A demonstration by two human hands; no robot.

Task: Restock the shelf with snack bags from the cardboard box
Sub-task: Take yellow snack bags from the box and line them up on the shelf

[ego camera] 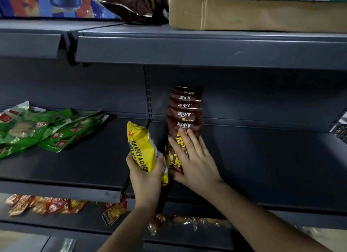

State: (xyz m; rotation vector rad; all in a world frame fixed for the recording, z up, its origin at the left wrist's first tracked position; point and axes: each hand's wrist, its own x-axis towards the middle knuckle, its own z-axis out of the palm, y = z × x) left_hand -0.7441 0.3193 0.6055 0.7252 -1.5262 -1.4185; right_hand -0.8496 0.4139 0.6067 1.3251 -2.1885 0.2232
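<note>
Bare shelf (262,158) right of brown bags (185,114)

The shelf (244,154) is looking like dark grey painted metal, matt and smooth, with a faint scratch on the upper front edge. The brown bags (185,113) are showing glossy plastic film that is catching the light. The yellow bag (142,150) is also shiny plastic, a little wrinkled. The green bags (47,131) are gleaming like crinkled foil film. The box (253,13) above is appearing as plain brown cardboard, matt and slightly rough.
</note>
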